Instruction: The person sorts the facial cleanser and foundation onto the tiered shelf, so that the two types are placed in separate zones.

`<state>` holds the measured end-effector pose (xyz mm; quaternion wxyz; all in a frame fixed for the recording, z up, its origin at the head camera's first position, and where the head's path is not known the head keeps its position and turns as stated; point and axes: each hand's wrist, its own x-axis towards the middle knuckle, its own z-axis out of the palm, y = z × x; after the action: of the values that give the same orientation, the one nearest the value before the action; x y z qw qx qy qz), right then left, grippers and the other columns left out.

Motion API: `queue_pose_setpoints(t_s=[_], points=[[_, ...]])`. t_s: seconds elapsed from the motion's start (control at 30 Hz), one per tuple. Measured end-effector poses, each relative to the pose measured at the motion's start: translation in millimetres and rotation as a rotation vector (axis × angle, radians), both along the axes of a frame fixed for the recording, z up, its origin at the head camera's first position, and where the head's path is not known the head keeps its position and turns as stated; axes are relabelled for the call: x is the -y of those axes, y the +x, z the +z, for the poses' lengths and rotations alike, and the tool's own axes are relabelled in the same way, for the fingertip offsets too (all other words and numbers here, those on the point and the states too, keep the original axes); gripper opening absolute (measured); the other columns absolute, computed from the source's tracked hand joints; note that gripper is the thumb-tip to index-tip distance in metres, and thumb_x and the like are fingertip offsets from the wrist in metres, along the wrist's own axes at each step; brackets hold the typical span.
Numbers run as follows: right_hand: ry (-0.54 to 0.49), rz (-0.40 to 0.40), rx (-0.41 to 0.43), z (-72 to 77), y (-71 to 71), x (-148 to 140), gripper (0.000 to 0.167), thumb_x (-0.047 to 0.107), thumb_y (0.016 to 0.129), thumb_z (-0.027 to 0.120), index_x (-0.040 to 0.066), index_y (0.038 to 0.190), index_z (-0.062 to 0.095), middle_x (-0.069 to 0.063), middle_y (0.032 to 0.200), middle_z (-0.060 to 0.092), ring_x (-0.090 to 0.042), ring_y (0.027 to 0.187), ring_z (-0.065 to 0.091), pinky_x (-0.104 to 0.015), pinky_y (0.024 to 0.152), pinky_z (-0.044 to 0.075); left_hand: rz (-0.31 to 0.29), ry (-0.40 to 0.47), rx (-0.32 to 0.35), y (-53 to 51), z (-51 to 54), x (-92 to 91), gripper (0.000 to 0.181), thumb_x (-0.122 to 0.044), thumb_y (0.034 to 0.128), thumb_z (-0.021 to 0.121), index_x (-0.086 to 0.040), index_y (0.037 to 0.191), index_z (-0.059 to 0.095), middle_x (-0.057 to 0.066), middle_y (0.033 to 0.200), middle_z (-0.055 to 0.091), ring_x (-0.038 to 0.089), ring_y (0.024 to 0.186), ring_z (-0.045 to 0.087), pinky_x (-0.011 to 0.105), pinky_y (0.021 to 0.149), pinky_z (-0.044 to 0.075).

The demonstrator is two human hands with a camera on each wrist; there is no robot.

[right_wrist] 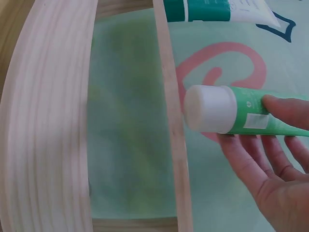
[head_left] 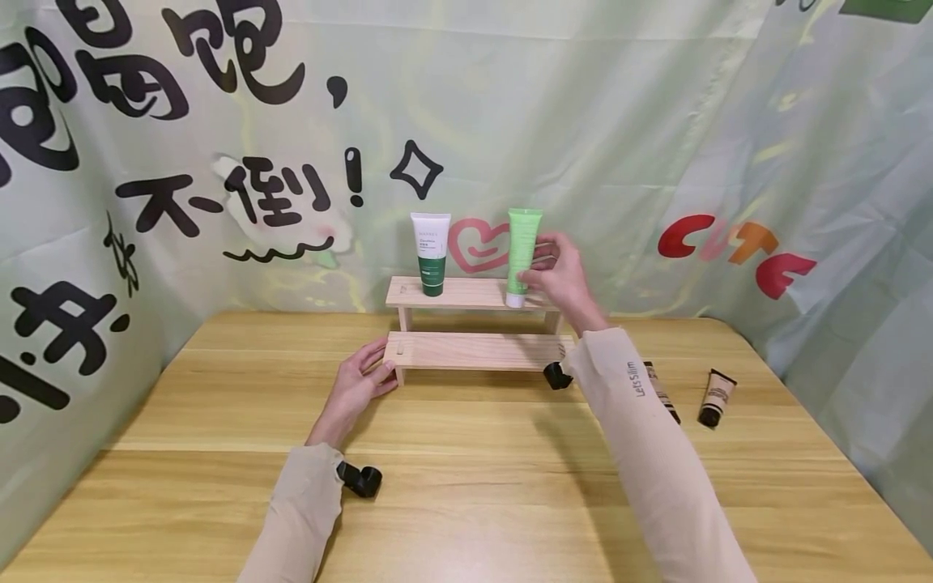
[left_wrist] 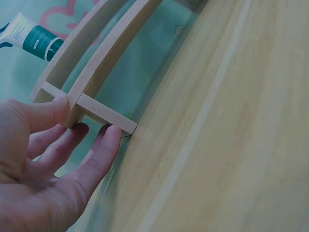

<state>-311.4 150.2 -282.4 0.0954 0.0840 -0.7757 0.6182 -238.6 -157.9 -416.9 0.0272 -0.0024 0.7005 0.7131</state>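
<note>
A two-step wooden display stand stands on the table. My left hand grips the left end of its lower step; in the left wrist view, the thumb and fingers lie around the step's end and its leg. My right hand holds a light green tube upright, white cap down, at the right part of the upper step. In the right wrist view the white cap is close to the step's edge; whether it touches, I cannot tell. A white and dark green tube stands cap-down on the upper step's left part.
Two small beige tubes with black caps lie on the table to the right: one tube in full view, the other tube partly behind my right sleeve. A printed cloth hangs behind the wooden table. Each wrist carries a black camera.
</note>
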Motion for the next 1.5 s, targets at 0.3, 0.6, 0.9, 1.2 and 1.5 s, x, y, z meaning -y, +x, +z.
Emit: queue_pose_setpoints(t_s=[0.3, 0.6, 0.9, 1.2, 1.5], points=[[0.053, -0.008, -0.13, -8.6, -9.7, 15, 0.057, -0.019, 0.083, 0.069, -0.01, 0.134, 0.045, -0.028, 0.118, 0.058, -0.04, 0.106, 0.059, -0.041, 0.097, 0.052, -0.004, -0.008, -0.004, -0.6, 0.7, -0.6, 0.052, 0.003, 0.1048, 0.05, 0.003, 0.155, 0.035, 0.024, 0.155, 0.039, 0.035, 0.127, 0.053, 0.031, 0.091, 0.058], [0.053, -0.005, -0.177, -13.3, -14.6, 27, 0.057, -0.019, 0.082, 0.069, -0.007, 0.133, 0.047, -0.026, 0.118, 0.059, -0.036, 0.11, 0.056, -0.044, 0.101, 0.048, -0.008, -0.016, 0.0, -0.6, 2.6, -1.1, 0.053, -0.001, 0.1055, 0.051, 0.0, 0.156, 0.035, 0.022, 0.156, 0.039, 0.038, 0.13, 0.051, 0.035, 0.095, 0.056], [0.052, -0.008, -0.199, -15.8, -15.8, 34, 0.053, -0.019, 0.082, 0.068, -0.008, 0.131, 0.05, -0.025, 0.115, 0.06, -0.036, 0.108, 0.057, -0.043, 0.102, 0.047, -0.01, -0.005, -0.006, 0.9, 2.1, -2.5, 0.053, 0.002, 0.105, 0.05, 0.002, 0.156, 0.034, 0.024, 0.156, 0.038, 0.038, 0.129, 0.051, 0.033, 0.093, 0.057], [0.048, 0.052, -0.116, -18.8, -10.7, 18, 0.055, -0.01, 0.087, 0.072, -0.006, 0.136, 0.047, -0.024, 0.124, 0.059, -0.036, 0.117, 0.056, -0.043, 0.104, 0.046, -0.016, -0.013, -0.003, 3.0, 1.1, -0.6, 0.054, 0.002, 0.1054, 0.049, 0.001, 0.156, 0.033, 0.023, 0.156, 0.038, 0.038, 0.129, 0.05, 0.032, 0.094, 0.057], [0.076, 0.011, -0.058, -14.7, -7.1, -21, 0.054, -0.011, 0.09, 0.067, -0.009, 0.139, 0.045, -0.027, 0.126, 0.057, -0.035, 0.111, 0.058, -0.033, 0.092, 0.054, -0.015, -0.02, -0.003, 1.7, 1.6, 0.7, 0.054, 0.002, 0.1057, 0.049, 0.0, 0.157, 0.033, 0.021, 0.157, 0.038, 0.036, 0.129, 0.051, 0.031, 0.093, 0.057]])
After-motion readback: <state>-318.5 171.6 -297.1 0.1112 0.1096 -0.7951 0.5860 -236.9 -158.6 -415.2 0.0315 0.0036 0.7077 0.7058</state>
